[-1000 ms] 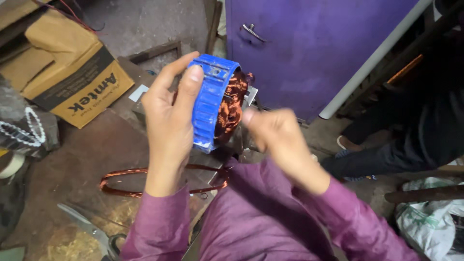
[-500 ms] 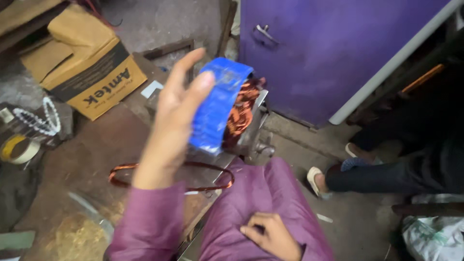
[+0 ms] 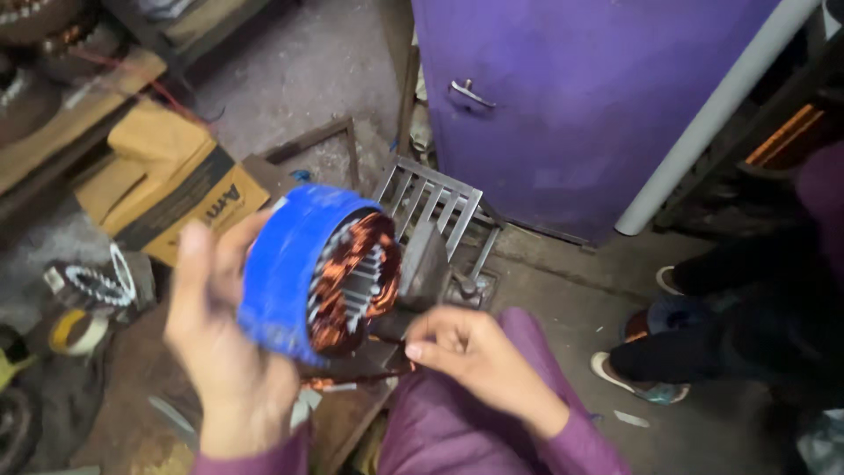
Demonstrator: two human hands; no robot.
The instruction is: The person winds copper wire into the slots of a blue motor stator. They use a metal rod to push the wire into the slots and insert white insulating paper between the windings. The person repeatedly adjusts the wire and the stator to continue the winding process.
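Purple metal door [image 3: 580, 105] fills the far side, a white pipe [image 3: 712, 114] leaning across its right edge. Another person sits at right; only dark trousers and sandalled feet [image 3: 629, 374] show. Cardboard box [image 3: 171, 189] stands at left on the dusty floor, a grey metal grille [image 3: 435, 207] propped at the foot of the door.

Motor stator [image 3: 330, 277], outside wrapped in blue tape, copper windings showing in its open face, is up in front of the person's chest, bore tilted toward the right, likely so the windings face the free hand. Left hand [image 3: 220, 352] is wrapped around the taped back of it, fingers closed, carrying its weight. Right hand [image 3: 466, 352] sits just under the stator's lower right edge, fingers curled near loose copper wire; cannot tell if it pinches anything.

Tape roll [image 3: 75, 330] lies at far left. Tight spot: knees below, door ahead; open room is mainly upward.
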